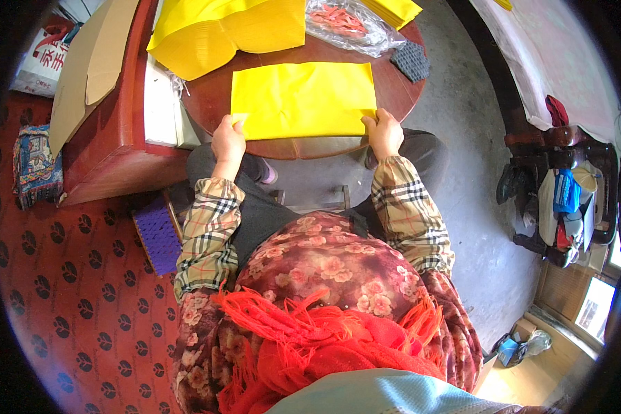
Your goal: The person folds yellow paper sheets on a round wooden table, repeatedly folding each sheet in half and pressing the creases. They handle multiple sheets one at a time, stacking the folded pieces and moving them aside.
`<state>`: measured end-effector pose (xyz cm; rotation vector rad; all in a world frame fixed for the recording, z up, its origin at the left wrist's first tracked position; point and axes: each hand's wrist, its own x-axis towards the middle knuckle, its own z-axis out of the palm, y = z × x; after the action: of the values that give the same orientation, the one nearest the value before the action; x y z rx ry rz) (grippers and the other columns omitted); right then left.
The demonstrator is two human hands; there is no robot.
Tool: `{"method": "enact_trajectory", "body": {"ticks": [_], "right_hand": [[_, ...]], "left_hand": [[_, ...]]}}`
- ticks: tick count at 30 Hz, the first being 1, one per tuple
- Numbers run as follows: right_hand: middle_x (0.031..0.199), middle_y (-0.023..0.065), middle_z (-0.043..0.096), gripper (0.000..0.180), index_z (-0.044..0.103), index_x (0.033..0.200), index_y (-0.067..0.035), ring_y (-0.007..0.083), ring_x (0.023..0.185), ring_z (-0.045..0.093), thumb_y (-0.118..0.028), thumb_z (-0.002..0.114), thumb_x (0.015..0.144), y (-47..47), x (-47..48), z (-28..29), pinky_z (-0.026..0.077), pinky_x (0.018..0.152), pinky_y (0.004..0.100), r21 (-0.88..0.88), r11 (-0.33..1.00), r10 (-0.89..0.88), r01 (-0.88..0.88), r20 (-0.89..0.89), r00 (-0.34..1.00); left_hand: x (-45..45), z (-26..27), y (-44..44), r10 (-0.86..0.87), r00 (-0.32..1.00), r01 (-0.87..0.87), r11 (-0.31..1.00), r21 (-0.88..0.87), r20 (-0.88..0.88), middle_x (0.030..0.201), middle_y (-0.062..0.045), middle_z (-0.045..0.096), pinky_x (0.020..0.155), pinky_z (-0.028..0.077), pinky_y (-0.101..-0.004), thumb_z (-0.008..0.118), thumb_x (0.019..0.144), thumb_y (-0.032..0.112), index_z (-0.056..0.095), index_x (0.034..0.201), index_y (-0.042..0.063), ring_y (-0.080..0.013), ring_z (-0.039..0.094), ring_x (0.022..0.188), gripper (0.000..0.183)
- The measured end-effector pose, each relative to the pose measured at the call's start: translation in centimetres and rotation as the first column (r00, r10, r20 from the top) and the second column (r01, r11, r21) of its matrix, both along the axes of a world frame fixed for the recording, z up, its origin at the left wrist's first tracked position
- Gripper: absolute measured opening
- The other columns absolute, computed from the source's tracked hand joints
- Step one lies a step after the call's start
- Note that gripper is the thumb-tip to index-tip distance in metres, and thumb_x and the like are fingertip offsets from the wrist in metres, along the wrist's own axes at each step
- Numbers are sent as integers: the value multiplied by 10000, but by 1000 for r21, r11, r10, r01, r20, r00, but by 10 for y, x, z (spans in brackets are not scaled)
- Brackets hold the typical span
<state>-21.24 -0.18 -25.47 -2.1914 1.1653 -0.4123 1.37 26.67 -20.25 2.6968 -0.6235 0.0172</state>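
A flat, folded yellow sheet, fabric-like, lies level over the near part of a round dark red table. My left hand pinches its near left corner between thumb and fingers. Its near right corner is gripped by my right hand, thumb on top. A small crease shows near the sheet's middle. Behind it, a larger yellow piece spreads over the table's far left. A clear plastic bag holding red strips sits at the back, beside more folded yellow material.
A dark grey textured cloth rests at the table's right edge. Left of the table stands a red wooden cabinet with cardboard on it. A purple woven seat is low at left. Dark wooden furniture holding assorted items stands right.
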Motion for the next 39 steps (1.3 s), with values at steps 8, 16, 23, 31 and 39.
{"method": "enact_trajectory", "body": {"ticks": [8, 16, 23, 31, 39], "right_hand": [[915, 192, 705, 376, 708, 958, -61, 362, 869, 684, -388, 718, 774, -12, 9, -3, 530, 772, 461, 81, 997, 21, -9, -146, 989], [892, 193, 704, 391, 710, 940, -53, 367, 862, 683, -400, 719, 760, -15, 8, -6, 531, 774, 458, 109, 994, 33, -18, -135, 990], [893, 197, 704, 399, 712, 941, -46, 371, 861, 683, -403, 718, 763, -14, 8, -7, 531, 775, 459, 98, 995, 25, -14, -115, 993], [1091, 219, 652, 468, 635, 1106, -25, 376, 960, 650, -346, 737, 782, -10, 6, -10, 521, 812, 449, 151, 988, -15, 19, -26, 1000], [1501, 157, 392, 648, 491, 1380, -63, 351, 1436, 279, -328, 701, 826, 60, -12, -16, 209, 1165, 511, -399, 809, 483, -432, 32, 875]], "left_hand": [[-17, -5, -14, 30, 961, -45, 998, 52, 273, 1398, -265, 424, 1029, 373, -493, 693, 856, 183, 400, 1361, -20, -418, 436, 1254, 618], [-107, -35, -55, -607, 771, 573, 794, 205, 193, 1580, -194, 212, 1128, 131, -656, 676, 861, 359, 401, 1454, 97, -443, 173, 1445, 704], [-129, -39, -70, -555, 831, 519, 800, 301, 44, 1597, -178, 175, 1106, 86, -700, 620, 897, 436, 365, 1499, 199, -419, 89, 1476, 696], [-129, -39, -72, -548, 836, 514, 795, 323, 20, 1599, -173, 178, 1117, 73, -684, 581, 920, 449, 364, 1503, 209, -418, 83, 1479, 667], [-128, -41, -72, -550, 835, 507, 789, 347, 32, 1599, -174, 185, 1116, 88, -688, 544, 939, 446, 373, 1500, 218, -419, 92, 1478, 629]]}}
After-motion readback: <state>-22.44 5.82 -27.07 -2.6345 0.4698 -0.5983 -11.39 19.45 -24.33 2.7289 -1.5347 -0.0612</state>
